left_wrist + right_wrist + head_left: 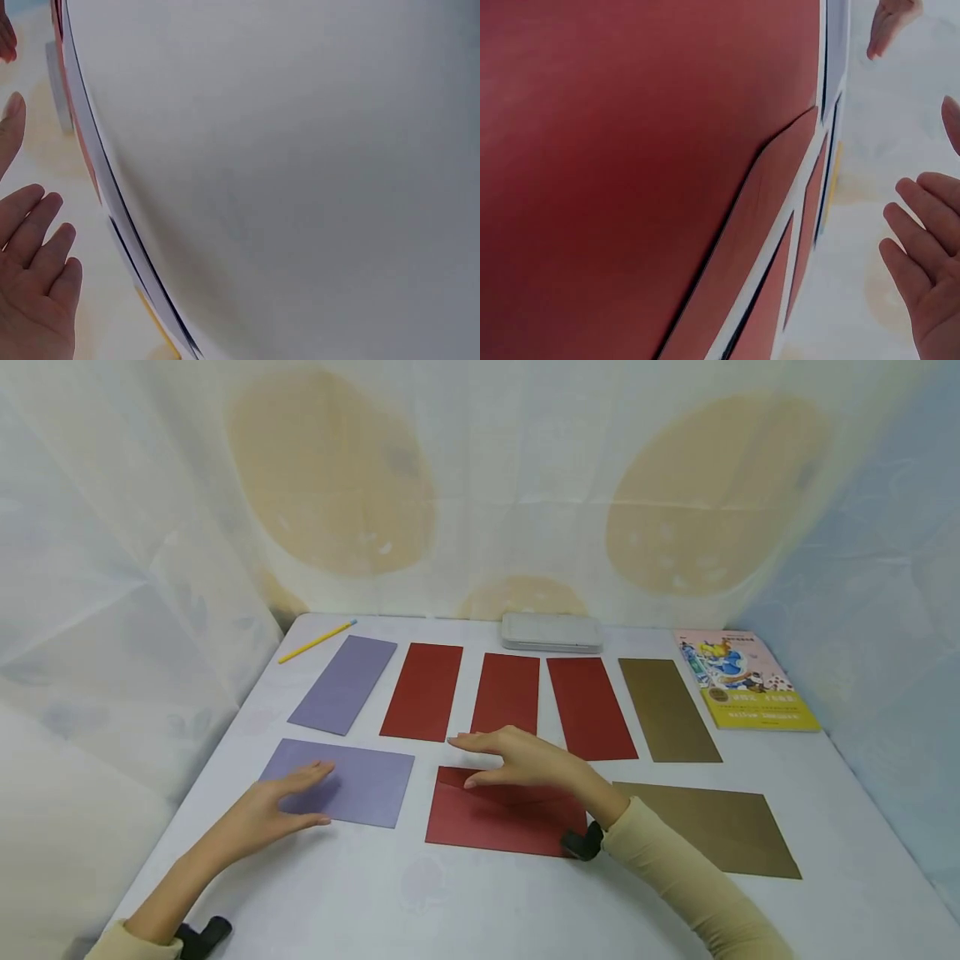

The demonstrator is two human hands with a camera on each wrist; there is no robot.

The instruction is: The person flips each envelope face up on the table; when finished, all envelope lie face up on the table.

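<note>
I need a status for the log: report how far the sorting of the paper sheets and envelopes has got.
Done, apparently: five sheets lie in a back row, grouped purple, red, gold, with a matching envelope in front of each group.

In hand: the right hand hovers open over the red envelope; the left hand rests by the purple envelope.

Left: no sheet shows inside an envelope; the gold envelope lies untouched.

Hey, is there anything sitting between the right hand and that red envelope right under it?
Nothing visible. The right hand hovers, fingers straight, just above the red envelope, with no object between them. The left hand is off to the side over the purple envelope.
</note>
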